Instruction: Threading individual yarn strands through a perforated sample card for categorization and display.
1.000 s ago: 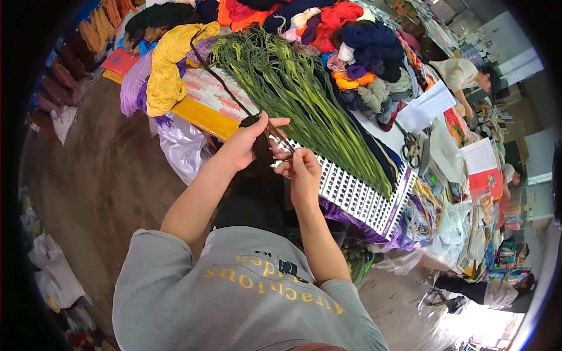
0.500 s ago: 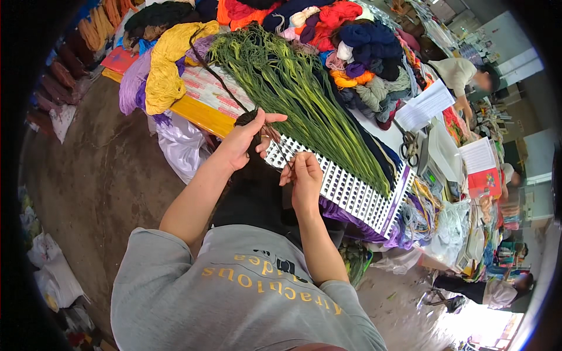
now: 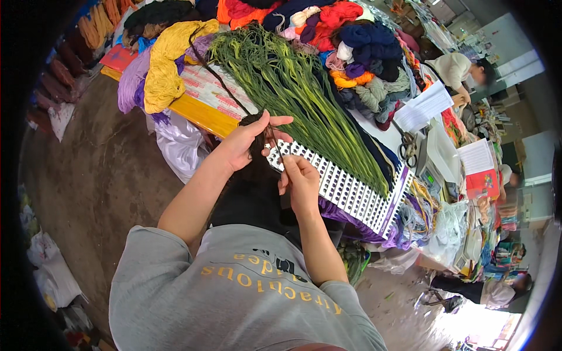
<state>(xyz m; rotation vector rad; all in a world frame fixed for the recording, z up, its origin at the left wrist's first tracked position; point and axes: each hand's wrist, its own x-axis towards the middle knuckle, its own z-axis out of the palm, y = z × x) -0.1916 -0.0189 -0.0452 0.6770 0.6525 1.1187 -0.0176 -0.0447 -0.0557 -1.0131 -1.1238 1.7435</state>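
A bundle of dark brown yarn (image 3: 252,120) is looped around my left hand (image 3: 244,144), whose thumb and fingers point to the right. From it a long dark strand runs up and left over the table to the yellow skein (image 3: 164,70). Lower and to the right, my right hand (image 3: 302,182) pinches a thin dark strand (image 3: 277,142) that stretches from the left hand. Just beyond both hands lies a white board with rows of dark holes (image 3: 339,182). Many long green yarn strands (image 3: 298,99) spread across the table and end along that board.
Coloured skeins (image 3: 369,44) pile up at the table's far side. Scissors (image 3: 408,147), paper sheets (image 3: 424,106) and a white scale (image 3: 439,155) lie to the right. A yellow table edge (image 3: 205,118) and a white plastic bag (image 3: 178,146) are at left. Other people work at far right.
My right hand has shifted slightly left, its fingertips closer to the left hand. The left hand has moved a little to the right, still holding the yarn bundle.
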